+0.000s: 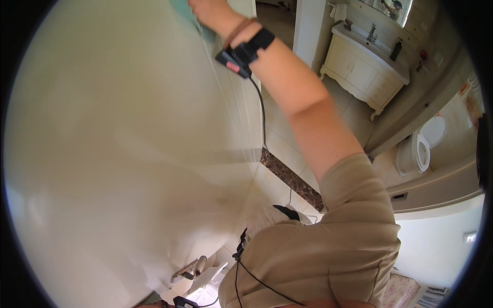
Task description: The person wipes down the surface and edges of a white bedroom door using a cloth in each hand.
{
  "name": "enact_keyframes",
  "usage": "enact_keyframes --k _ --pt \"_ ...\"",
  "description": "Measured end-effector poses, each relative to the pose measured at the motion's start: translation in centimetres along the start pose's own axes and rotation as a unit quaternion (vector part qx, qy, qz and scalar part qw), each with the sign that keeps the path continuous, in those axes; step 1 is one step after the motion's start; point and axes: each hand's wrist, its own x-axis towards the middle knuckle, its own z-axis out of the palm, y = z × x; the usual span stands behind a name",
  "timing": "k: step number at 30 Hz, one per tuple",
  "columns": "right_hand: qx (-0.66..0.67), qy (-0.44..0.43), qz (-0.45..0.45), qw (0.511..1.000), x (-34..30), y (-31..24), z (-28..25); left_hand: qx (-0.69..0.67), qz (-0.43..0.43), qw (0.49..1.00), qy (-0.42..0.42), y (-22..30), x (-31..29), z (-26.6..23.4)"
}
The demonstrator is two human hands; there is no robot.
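Note:
My right arm reaches up across the view. At the top edge my right hand (210,13), cut off in part, is closed on a teal cloth (184,14) that lies against a glossy cream door (118,128). A black strap with a small device (239,59) is round that wrist. Low in the view, by the bottom edge, only a sliver of my left hand (154,304) shows; its fingers are out of sight. A black wrist device (184,302) sits beside it. Just above is the metal door handle (191,269).
Past my right arm stands a cream washbasin cabinet (354,69) with a tap and a dark bottle. A white toilet (418,151) with its lid up is farther right. A dark marble threshold (290,179) crosses the tiled floor. Thin black cables (264,113) hang from the wrist devices.

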Motion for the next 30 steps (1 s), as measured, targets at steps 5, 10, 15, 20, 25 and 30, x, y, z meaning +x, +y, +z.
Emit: enact_keyframes --k 5,10,15,20,25,30 --pt "-0.116 0.122 -0.024 0.985 -2.6 9.8 1.1 -0.017 -0.016 0.998 -0.056 -1.3 1.1 -0.3" --pt "0.017 0.154 0.284 0.946 -20.6 11.5 2.6 -0.061 -0.051 0.991 -0.111 -1.6 1.9 -0.6" --pt "0.092 0.078 0.655 0.746 -41.3 7.3 4.7 -0.059 -0.059 0.99 -0.115 -0.2 0.2 2.3" --pt "0.133 0.025 0.618 0.774 -38.2 5.8 4.3 -0.06 -0.054 0.989 -0.123 0.1 -0.4 3.1" --pt "0.082 0.043 0.324 0.941 -22.9 4.6 1.9 -0.051 -0.059 0.99 -0.118 0.5 -1.0 3.3" --pt "0.036 0.104 0.278 0.954 -24.2 5.1 1.3 -0.083 -0.081 0.986 -0.121 0.3 -1.3 3.9"
